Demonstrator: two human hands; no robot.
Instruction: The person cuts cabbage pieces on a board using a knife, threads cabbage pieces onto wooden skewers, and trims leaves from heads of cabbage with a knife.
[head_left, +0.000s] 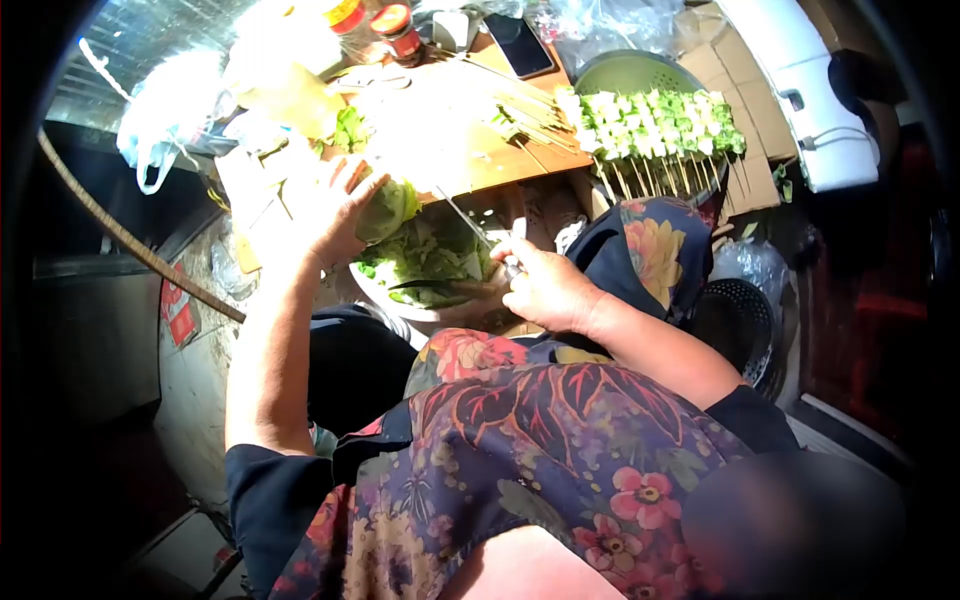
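Over the lap sits a bowl (385, 303) of cut green leaves (430, 260). My left hand (343, 205), fingers spread, rests against a pale green leafy vegetable (388, 212) at the bowl's upper left. My right hand (545, 285) is closed round the handle of a knife (465, 217) whose thin blade points up and left over the bowl. A wooden table (545, 160) stands just beyond, its middle washed out by glare. At its right, skewers threaded with green and white pieces (655, 125) lie in a row over a green colander (640, 70).
A phone (519, 46), a red-lidded jar (397, 35) and scissors (385, 82) lie at the table's far side. Bare sticks (530, 110) are near its right edge. A plastic bag (170, 110) hangs at the left. A dark perforated basket (735, 325) is at the right.
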